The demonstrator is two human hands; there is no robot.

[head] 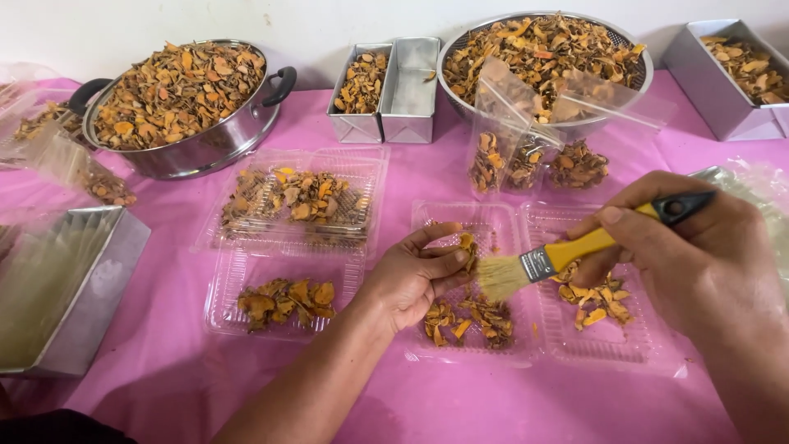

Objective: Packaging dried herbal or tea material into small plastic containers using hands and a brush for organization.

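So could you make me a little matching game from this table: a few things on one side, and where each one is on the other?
Things:
1. brush
2. handled steel pot
3. round strainer bowl
4. dried orange slice

Places:
A. far left of the pink table
B. pinched in the left hand
C. held in the right hand
D. far side, right of the two small steel tins

Pairs: 1-C, 2-A, 3-D, 4-B

Pink-covered table [509, 411] against plain white wall [123, 25]
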